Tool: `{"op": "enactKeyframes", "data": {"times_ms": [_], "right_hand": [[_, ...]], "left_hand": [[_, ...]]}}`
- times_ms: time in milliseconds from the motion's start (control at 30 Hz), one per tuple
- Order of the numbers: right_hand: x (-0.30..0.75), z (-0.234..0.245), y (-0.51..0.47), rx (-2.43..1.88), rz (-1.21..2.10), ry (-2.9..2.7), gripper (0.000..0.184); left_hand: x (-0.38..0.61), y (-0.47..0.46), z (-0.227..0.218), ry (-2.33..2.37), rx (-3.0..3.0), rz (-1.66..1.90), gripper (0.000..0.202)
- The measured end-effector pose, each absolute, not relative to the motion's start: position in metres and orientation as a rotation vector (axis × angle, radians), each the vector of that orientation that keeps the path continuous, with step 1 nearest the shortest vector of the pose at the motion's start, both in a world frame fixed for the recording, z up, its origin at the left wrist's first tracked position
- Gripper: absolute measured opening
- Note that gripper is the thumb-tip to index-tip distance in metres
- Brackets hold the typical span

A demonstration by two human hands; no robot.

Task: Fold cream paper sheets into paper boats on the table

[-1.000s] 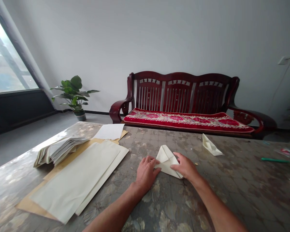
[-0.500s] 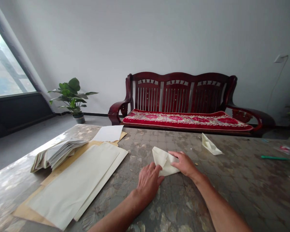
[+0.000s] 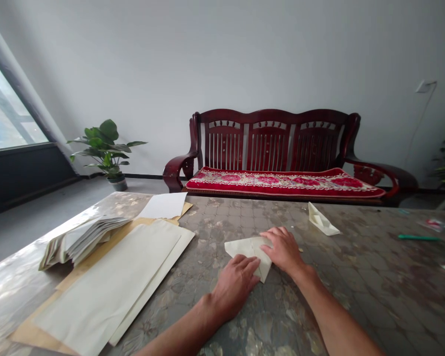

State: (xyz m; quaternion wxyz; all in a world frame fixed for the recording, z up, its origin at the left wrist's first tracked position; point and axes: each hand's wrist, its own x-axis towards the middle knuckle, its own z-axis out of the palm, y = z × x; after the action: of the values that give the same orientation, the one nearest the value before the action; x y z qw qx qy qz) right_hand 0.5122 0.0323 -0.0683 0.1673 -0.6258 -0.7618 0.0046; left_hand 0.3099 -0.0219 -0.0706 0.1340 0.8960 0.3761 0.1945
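A folded sheet of cream paper (image 3: 246, 246), now a rough triangle with creases across it, lies on the table in front of me. My left hand (image 3: 236, 283) presses on its near side, fingers close together over the paper. At the paper's right edge, my right hand (image 3: 284, 249) grips it with thumb and fingers. Part of the paper is hidden under both hands. A finished-looking paper boat (image 3: 322, 220) of the same cream colour rests on the table, beyond my right hand and to its right.
Large cream sheets (image 3: 111, 287) lie over brown paper on the left, beside a stack of folded papers (image 3: 83, 240) and a white sheet (image 3: 162, 205). A green pen (image 3: 418, 238) is at the right. Behind the table (image 3: 215, 222) stands a wooden bench (image 3: 270, 141).
The folded paper has been turned on the table, its point now facing left and a corner toward me. Both hands have shifted with it, still on the paper. The view has moved slightly.
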Motion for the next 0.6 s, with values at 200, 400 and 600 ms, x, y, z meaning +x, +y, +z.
{"op": "enactKeyframes", "data": {"times_ms": [200, 400, 600], "right_hand": [[0.51, -0.068, 0.032, -1.689, 0.012, -2.136, 0.019], [0.516, -0.067, 0.032, -1.687, 0.105, -2.126, 0.015], [0.527, -0.067, 0.037, -1.735, 0.284, -2.169, 0.016]], "left_hand": [[0.309, -0.006, -0.073, 1.19, 2.541, 0.598, 0.02], [0.304, 0.0, -0.075, 1.262, 2.555, 0.568, 0.016], [0.293, 0.016, -0.076, 1.244, 2.51, 0.667, 0.014]]}}
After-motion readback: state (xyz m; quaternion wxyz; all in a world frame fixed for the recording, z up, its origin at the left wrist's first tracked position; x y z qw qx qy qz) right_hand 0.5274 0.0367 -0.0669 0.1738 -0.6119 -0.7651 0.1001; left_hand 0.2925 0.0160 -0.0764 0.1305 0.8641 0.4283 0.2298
